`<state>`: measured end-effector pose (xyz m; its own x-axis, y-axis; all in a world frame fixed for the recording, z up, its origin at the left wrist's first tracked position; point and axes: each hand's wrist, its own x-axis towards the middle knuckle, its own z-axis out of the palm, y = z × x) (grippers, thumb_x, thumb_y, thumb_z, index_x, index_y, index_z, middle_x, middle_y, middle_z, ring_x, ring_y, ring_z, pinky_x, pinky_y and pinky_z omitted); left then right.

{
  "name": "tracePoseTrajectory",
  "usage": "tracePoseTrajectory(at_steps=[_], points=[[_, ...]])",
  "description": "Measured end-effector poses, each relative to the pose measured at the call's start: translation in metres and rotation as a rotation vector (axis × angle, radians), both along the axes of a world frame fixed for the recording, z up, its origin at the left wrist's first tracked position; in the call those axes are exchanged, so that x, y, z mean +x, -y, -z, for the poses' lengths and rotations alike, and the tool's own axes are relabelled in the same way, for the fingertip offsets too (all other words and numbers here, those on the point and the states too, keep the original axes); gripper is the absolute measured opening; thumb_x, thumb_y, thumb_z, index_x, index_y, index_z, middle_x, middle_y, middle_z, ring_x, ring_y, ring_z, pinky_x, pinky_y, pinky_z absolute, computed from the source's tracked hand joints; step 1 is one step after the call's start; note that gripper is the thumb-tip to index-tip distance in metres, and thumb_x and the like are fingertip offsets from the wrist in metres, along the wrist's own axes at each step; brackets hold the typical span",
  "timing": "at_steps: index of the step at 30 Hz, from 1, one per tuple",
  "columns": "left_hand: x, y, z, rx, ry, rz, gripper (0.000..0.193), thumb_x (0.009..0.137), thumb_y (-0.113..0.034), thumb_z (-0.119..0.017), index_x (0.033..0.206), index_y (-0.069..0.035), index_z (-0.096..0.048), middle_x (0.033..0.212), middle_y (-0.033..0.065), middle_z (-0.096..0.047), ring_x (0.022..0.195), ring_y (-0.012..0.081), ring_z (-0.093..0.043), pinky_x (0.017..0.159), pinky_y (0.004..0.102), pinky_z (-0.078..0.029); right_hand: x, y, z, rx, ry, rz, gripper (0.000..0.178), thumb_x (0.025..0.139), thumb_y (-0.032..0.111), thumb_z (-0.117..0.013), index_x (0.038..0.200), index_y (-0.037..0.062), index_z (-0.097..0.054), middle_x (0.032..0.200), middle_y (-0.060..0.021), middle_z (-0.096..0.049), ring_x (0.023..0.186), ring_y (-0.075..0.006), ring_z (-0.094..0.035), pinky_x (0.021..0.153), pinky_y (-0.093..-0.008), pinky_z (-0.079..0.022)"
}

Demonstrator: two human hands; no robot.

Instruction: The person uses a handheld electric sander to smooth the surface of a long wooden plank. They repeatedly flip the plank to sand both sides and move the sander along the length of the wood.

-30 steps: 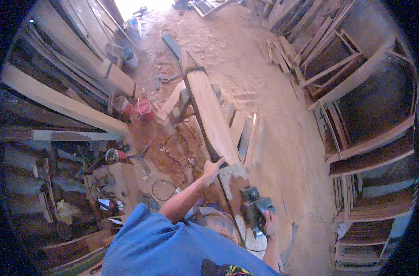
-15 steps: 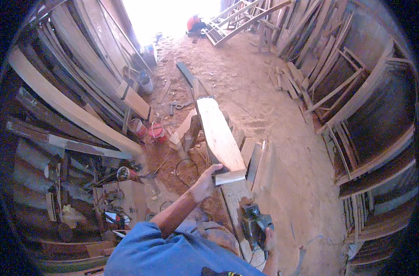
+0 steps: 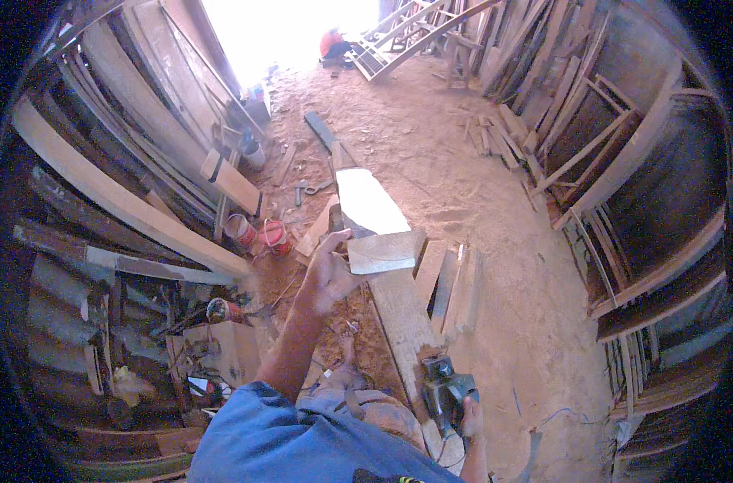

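My left hand grips the near left edge of a thick pale wooden board, whose near end is lifted and faces me. Strong light whitens the board's top. Beneath it a long narrow plank runs toward me like a bench top. On the plank's near part rests a dark power tool, which looks like an electric hand planer. My right hand is closed around its handle at the right side; some of the fingers are hidden.
Several offcuts lean right of the plank. Left of it stand red-and-white buckets and a clamp-like metal tool on the sawdust-covered floor. Long boards line the left wall; timber leans on the right. A wooden frame lies near the bright doorway.
My left hand has raised the board's near end and drawn it slightly leftward, so its end face shows more. The power tool and my right hand have hardly moved.
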<state>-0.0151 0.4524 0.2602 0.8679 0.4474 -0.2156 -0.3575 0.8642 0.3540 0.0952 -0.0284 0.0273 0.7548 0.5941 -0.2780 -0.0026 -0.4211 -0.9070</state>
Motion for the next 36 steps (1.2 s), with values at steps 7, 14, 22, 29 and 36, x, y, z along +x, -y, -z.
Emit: tracePoseTrajectory(at_steps=[7,14,22,29,36], points=[[0.02,-0.022,0.006,0.018,0.036,0.008,0.063,0.094,-0.031,-0.06,0.145,-0.003,-0.038,0.145,0.0208,-0.047,0.135,0.0423,-0.045,0.111,0.0659,-0.035,0.01,0.033,0.067,-0.101,0.087,0.047,0.058,0.105,0.046,-0.038,0.069,0.0055,-0.059,0.055,-0.005,-0.056,0.045,-0.0169,-0.053,0.045,-0.034,-0.041],[0.019,-0.018,-0.015,0.032,0.015,-0.05,0.068,0.092,-0.032,-0.062,0.147,-0.003,-0.036,0.147,0.0192,-0.046,0.136,0.0423,-0.044,0.114,0.0645,-0.031,0.002,0.012,0.037,-0.082,0.385,0.025,0.057,0.104,0.048,-0.039,0.078,0.0033,-0.061,0.062,-0.0078,-0.06,0.049,-0.019,-0.055,0.048,-0.0364,-0.043],[0.022,-0.023,-0.02,-0.15,0.052,-0.017,0.073,0.091,-0.03,-0.06,0.149,0.001,-0.031,0.151,0.0228,-0.039,0.14,0.0437,-0.038,0.118,0.0651,-0.023,0.004,0.025,0.067,-0.117,0.03,0.081,0.053,0.102,0.051,-0.046,0.09,0.0024,-0.064,0.064,-0.0052,-0.06,0.05,-0.0146,-0.055,0.047,-0.031,-0.042],[0.023,-0.028,-0.017,-0.144,0.081,-0.015,0.071,0.091,-0.028,-0.057,0.15,0.002,-0.031,0.153,0.0234,-0.037,0.141,0.0455,-0.036,0.118,0.0656,-0.022,0.008,0.035,0.093,-0.107,-0.002,0.103,0.052,0.102,0.05,-0.047,0.092,0.0026,-0.065,0.065,-0.0028,-0.059,0.051,-0.0138,-0.053,0.047,-0.0315,-0.042],[0.019,-0.023,-0.024,-0.149,0.089,0.003,0.072,0.089,-0.027,-0.057,0.149,0.003,-0.031,0.152,0.0264,-0.036,0.141,0.0459,-0.036,0.118,0.0657,-0.022,-0.002,0.02,0.061,-0.065,0.093,0.102,0.052,0.102,0.049,-0.048,0.097,0.0013,-0.066,0.068,-0.0037,-0.06,0.058,-0.0148,-0.054,0.053,-0.0327,-0.044]])
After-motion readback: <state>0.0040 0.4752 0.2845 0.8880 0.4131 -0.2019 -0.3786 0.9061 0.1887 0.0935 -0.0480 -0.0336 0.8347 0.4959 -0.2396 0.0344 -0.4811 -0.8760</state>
